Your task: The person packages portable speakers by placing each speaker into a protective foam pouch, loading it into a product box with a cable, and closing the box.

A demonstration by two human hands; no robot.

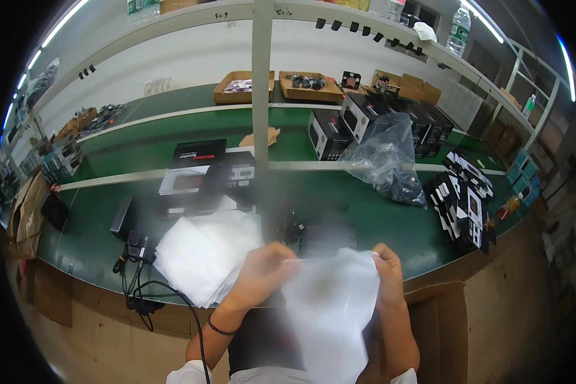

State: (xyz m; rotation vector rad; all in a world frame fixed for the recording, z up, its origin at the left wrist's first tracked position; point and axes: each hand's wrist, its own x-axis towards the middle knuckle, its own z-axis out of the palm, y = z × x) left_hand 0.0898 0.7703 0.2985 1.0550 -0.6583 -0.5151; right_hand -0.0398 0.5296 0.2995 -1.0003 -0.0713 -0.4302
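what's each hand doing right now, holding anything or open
Left hand: closed, pinching a corner of the white sheet.
Right hand: closed, gripping the sheet's opposite upper corner.

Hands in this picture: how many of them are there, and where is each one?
2. The left hand pinches the white sheet near its upper left corner; the right hand holds its upper right side. No other hand shows.
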